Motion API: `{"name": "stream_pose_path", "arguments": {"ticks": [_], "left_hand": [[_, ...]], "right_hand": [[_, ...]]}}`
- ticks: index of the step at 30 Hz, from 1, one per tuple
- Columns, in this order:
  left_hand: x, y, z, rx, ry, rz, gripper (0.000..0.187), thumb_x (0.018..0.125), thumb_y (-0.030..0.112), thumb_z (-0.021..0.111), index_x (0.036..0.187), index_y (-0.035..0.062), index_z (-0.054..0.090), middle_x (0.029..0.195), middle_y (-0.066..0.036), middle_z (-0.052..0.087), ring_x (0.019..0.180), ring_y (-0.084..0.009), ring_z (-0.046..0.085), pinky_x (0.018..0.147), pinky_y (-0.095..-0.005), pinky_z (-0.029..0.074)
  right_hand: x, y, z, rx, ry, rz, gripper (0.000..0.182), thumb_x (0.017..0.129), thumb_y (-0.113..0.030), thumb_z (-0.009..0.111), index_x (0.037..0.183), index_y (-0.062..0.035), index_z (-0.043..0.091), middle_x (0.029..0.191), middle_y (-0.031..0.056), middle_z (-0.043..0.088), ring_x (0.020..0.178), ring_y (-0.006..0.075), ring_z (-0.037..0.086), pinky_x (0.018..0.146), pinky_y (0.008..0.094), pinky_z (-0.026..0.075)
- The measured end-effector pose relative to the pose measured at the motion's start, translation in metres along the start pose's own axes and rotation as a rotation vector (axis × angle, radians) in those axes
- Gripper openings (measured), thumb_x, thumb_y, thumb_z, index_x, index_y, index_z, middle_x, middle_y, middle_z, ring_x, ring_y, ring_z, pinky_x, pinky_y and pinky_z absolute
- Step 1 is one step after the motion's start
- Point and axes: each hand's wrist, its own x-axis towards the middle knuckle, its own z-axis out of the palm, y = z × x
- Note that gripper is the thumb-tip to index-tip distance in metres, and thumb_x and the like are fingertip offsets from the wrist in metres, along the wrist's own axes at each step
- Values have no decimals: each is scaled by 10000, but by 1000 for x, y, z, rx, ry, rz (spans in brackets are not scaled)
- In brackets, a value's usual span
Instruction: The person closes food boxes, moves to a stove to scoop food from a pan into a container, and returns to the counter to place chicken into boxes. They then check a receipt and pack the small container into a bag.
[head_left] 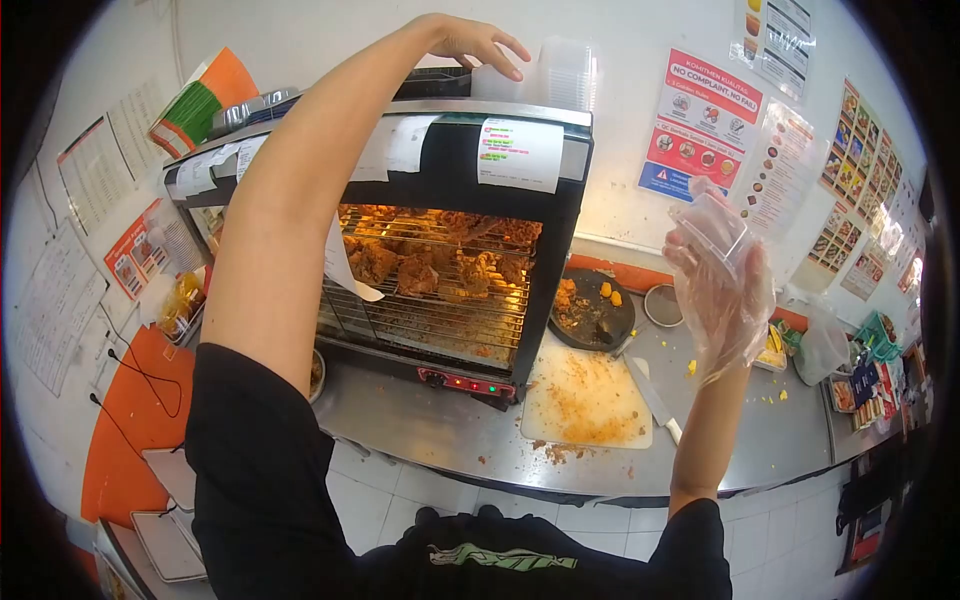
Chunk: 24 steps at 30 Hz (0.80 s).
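My left hand (478,42) reaches over the top of a food warmer (450,108), bare, with its fingers stretched out and apart. Close to its fingertips stand stacked clear plastic containers (568,72) on top of the warmer. Raised on the right, my right hand (705,290) wears a clear plastic glove and grips a clear plastic container (716,232), tilted. Behind the warmer's glass, pieces of fried chicken (418,272) lie on a wire rack under warm light.
A white cutting board (590,395) covered in crumbs lies beside the warmer, with a knife (652,398) along its right edge. Behind it are a dark stone mortar (590,325) with food bits and a round strainer (663,305). Posters (700,120) hang on the wall.
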Motion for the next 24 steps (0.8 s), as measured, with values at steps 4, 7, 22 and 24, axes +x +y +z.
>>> {"name": "stream_pose_path", "arguments": {"ticks": [4,7,22,24], "left_hand": [[4,-6,-1,-35,11,1,841,575,527,763,1293,206,466,1357,-155,412,1320,-326,280,1054,-521,258],[0,-3,-2,-79,26,2,809,591,511,758,1280,194,475,1329,-150,448,1311,-323,297,1055,-518,258],[-59,27,-29,-381,217,-25,618,892,440,464,1389,111,297,1427,-175,285,1279,-348,335,1030,-527,300],[-86,25,-25,-692,240,35,661,872,478,490,1392,122,291,1434,-161,279,1282,-350,333,1028,-520,307]], "right_hand": [[-2,5,0,26,10,59,770,774,-448,622,1274,85,380,1061,206,579,893,278,619,775,321,518],[-1,7,-1,32,-8,84,758,755,-444,635,1267,61,397,1049,208,581,903,284,614,780,330,516],[4,21,4,46,-122,187,795,733,-465,666,1280,38,384,1062,197,578,945,285,599,818,361,493],[-4,23,9,114,-119,172,787,768,-437,649,1297,58,343,1110,202,558,995,304,572,851,385,476]]}}
